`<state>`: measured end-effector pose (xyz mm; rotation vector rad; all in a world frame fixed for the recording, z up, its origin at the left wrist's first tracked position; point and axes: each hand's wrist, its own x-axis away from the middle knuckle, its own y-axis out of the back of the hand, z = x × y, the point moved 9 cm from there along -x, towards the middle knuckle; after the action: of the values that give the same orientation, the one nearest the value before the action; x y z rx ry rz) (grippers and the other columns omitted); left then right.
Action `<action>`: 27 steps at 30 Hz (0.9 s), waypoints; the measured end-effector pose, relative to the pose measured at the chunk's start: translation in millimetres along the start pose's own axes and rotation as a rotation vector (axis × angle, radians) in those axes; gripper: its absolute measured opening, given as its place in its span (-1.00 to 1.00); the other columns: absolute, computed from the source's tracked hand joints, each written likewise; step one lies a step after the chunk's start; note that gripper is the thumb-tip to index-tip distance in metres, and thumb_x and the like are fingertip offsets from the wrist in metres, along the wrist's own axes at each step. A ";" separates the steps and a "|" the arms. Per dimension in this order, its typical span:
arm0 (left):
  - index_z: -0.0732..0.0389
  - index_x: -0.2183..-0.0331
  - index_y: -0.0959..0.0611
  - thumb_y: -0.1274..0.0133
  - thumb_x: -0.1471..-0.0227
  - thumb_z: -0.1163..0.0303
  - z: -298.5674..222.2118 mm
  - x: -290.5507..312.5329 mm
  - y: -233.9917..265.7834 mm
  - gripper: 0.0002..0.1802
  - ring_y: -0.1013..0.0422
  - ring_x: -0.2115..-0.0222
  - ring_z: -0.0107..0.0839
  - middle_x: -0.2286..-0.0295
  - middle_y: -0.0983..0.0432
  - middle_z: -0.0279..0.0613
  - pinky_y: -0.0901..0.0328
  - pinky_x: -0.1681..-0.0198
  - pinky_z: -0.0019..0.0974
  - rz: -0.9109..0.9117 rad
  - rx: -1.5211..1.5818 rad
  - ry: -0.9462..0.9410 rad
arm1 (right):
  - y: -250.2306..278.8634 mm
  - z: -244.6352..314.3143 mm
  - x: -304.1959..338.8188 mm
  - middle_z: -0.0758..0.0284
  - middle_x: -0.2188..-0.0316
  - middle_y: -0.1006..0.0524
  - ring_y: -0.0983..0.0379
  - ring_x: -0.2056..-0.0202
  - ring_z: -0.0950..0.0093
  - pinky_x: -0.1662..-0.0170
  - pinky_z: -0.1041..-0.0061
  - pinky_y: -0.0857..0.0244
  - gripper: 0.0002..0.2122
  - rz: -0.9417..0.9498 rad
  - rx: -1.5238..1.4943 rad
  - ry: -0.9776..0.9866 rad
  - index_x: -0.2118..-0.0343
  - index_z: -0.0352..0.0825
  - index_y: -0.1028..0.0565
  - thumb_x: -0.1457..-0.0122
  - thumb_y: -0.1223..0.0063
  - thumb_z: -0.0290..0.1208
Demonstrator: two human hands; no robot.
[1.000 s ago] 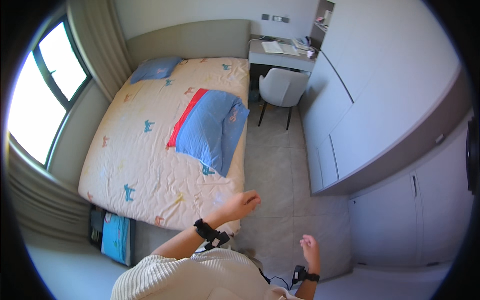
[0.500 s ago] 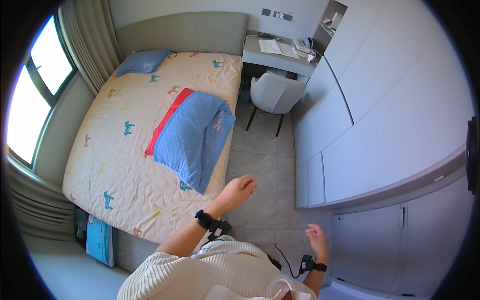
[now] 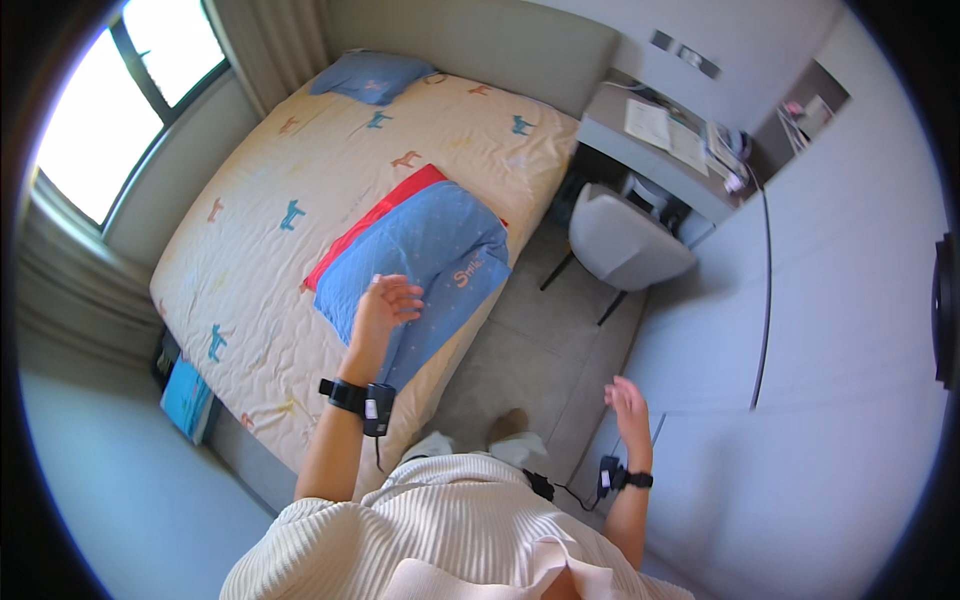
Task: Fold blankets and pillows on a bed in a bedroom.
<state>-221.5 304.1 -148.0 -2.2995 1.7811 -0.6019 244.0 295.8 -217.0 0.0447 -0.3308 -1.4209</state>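
Two empty, loosely uncurled hands (image 3: 380, 310) (image 3: 630, 408), one blue-and-red quilt (image 3: 425, 235), one bed (image 3: 245, 275), one blue pillow (image 3: 360, 78), one grey chair (image 3: 625, 240)

Bright window (image 3: 88, 135), grey tiled floor (image 3: 510, 345), pale chair (image 3: 628, 242)

blanket (image 3: 420, 235) blue, red-edged; sheet (image 3: 250, 265) cream, teal and orange animal figures; pillow (image 3: 365, 78) blue; chair (image 3: 622, 240) pale grey.

A cream ribbed top (image 3: 440, 525) and pale trousers (image 3: 526, 448) were worn, plus black wrist straps (image 3: 343, 394) with black, white-labelled boxes (image 3: 380, 408) and thin cables (image 3: 379, 456).
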 end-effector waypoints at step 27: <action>-0.01 -0.20 -0.01 0.22 -0.11 -0.04 47.5 -218.5 341.4 -0.29 -0.15 -0.08 -0.02 -0.18 0.04 -0.01 -0.13 -0.06 0.05 -0.953 0.244 -0.072 | -508.3 120.4 -667.1 0.04 -0.22 0.04 -0.23 -0.03 0.19 0.07 0.18 -0.30 -0.18 0.875 -0.180 -0.304 -0.26 -0.16 0.16 -0.06 0.08 0.16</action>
<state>-549.4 415.2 -364.1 -2.8166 0.4359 -0.7723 -349.5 885.7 -349.9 -0.4218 -0.4036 -0.5765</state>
